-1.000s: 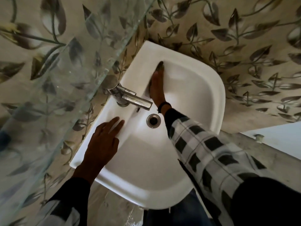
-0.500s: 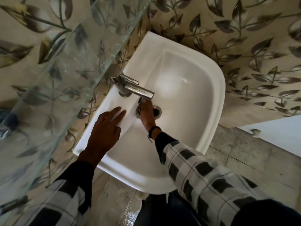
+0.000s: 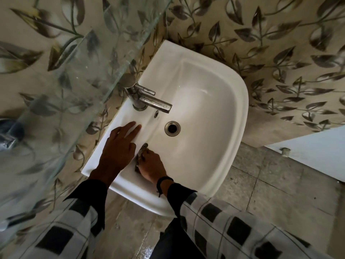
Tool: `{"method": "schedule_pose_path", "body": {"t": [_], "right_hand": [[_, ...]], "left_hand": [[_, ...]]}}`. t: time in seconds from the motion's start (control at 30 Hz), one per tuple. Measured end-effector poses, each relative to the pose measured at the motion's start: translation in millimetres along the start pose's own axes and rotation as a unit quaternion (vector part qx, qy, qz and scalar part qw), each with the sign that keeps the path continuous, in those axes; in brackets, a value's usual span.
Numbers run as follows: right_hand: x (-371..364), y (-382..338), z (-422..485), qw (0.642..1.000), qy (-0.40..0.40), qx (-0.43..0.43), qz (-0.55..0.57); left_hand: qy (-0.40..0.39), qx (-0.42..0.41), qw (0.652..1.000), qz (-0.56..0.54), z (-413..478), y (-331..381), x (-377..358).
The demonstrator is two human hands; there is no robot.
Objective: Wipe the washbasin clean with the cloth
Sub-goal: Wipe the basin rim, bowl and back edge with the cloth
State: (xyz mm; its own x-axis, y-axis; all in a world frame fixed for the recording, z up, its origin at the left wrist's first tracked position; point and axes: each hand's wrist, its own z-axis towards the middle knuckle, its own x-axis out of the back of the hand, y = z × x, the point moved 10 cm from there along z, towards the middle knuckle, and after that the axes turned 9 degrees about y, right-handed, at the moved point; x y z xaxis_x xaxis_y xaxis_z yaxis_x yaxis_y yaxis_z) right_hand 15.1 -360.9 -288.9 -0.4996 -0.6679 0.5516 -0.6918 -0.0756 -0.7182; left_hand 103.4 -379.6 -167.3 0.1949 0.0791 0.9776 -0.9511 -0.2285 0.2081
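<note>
A white washbasin [image 3: 240, 101] hangs on a leaf-patterned wall. My left hand [image 3: 119, 148] rests flat on its near-left rim with fingers straight. My right hand [image 3: 152, 166] presses a small dark cloth [image 3: 141, 153] against the inner wall of the bowl, near the front-left, just beside my left hand. Most of the cloth is hidden under the hand. The round metal drain [image 3: 172, 128] lies bare in the bowl's floor.
A chrome tap [image 3: 149, 101] stands on the left rim, its spout over the bowl. A glass shelf [image 3: 74, 71] juts out above the basin's left side. A wet tiled floor [image 3: 270, 184] lies below, with a white surface [image 3: 317, 156] at the right.
My right hand has drawn the cloth from the bowl's far side, past the drain under the tap, to the near-left wall. My left hand stays on the rim.
</note>
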Motion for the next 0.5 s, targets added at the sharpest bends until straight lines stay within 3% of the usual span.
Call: {"method": "schedule_pose_path", "body": {"t": [0.2, 0.4, 0.5], "right_hand": [[37.9, 2.4, 12.5, 0.966, 0.125, 0.099, -0.203], [108.1, 39.7, 89.9, 0.926, 0.152, 0.095, -0.332], [108.1, 41.8, 97.9, 0.928, 0.106, 0.109, -0.34]], "left_hand": [[-0.005, 0.01, 1.0, 0.004, -1.2, -1.5, -1.8], [-0.001, 0.027, 1.0, 0.0, -2.3, 2.5, 4.9], [0.014, 0.02, 1.0, -0.002, -3.2, 2.9, 6.8]]}}
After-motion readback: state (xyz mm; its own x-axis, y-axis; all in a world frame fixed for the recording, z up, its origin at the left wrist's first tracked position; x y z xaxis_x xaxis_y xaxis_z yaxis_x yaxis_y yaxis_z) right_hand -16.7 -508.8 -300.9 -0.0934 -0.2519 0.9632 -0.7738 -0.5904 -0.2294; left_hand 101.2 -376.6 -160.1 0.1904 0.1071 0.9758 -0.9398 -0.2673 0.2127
